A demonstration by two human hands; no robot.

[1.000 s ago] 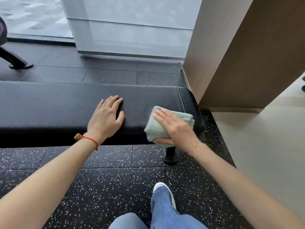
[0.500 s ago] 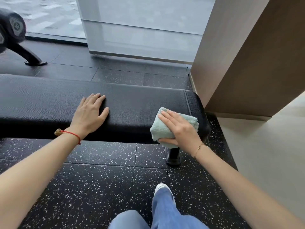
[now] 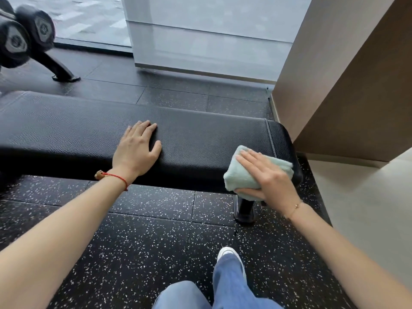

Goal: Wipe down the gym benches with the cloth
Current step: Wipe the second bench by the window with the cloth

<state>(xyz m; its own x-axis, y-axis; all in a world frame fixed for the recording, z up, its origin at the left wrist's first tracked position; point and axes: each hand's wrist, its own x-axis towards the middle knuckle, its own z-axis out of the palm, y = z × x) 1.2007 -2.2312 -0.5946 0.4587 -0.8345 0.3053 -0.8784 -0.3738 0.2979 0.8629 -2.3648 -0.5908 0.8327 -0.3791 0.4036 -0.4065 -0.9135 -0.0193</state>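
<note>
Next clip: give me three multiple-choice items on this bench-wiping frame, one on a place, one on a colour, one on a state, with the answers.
1. Where on the bench is the cloth?
A. right end, front edge
B. left end
C. on the floor

2. What colour is the cloth?
A. red
B. pale green
C. black

3. What is the left hand doing?
A. gripping a dumbbell
B. lying flat on the bench
C. holding the cloth

Answers: A, it sits by the end seam under the right hand; B, its folds are mint; B, fingers are straight on the pad.
</note>
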